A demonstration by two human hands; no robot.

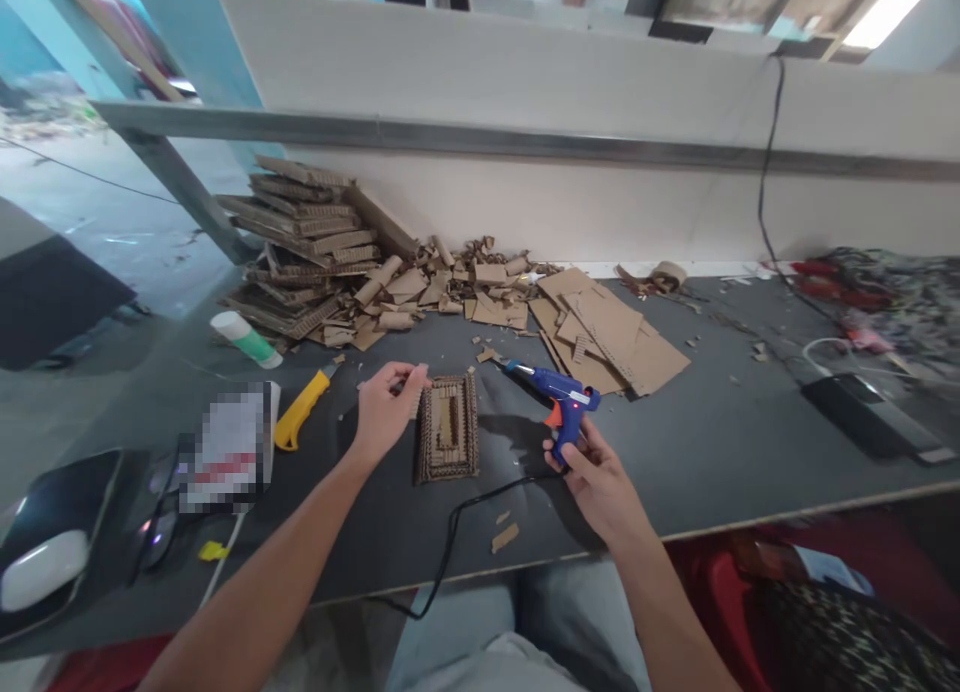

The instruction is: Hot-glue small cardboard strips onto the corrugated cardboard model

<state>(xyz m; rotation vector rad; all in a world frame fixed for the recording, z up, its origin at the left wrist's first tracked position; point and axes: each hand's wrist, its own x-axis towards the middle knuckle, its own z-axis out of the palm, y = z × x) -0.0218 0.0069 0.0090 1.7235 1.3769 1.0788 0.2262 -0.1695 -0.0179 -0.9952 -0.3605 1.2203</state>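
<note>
My right hand point(592, 467) is wrapped around the handle of a blue hot glue gun point(568, 397) with an orange trigger. Its nozzle points left, and a small red light shows on its body. At the left edge of a rectangular layered cardboard piece point(471, 427), my left hand point(388, 412) has its fingers pinched together. A small pale cardboard strip point(415, 406) shows under those fingertips, partly hidden by them. The layered piece lies flat on the dark table point(517, 522), its stepped corrugated edges framing a narrow middle.
A stack of cardboard slabs point(300, 222) and loose scraps point(420, 287) lie at the back. Flat cardboard sheets point(637, 347) sit right of them. Leftward are a yellow cutter point(300, 412), a glue stick point(246, 338) and a mouse point(45, 570). The gun's black cord point(454, 532) crosses the front edge.
</note>
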